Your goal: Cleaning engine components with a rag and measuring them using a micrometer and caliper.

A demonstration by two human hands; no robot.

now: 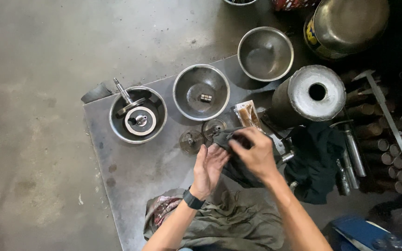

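Two hands on one dark rag (pixel 232 145): your right hand (pixel 256 153) has its fingers (pixel 244 137) pinched closed on the cloth, your left hand (pixel 209 168) lies flat and open under it. Soft, limp, light, probably oily, so bunch it, don't pinch an edge. Whether a part sits inside, can't tell. Just beyond the fingers: two small discs (pixel 201 135) on the counter (pixel 131 172). Further out, three steel bowls (pixel 201 91).

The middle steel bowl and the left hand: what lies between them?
In the head view, two small round metal discs lie on the metal sheet between the middle bowl and the left hand.
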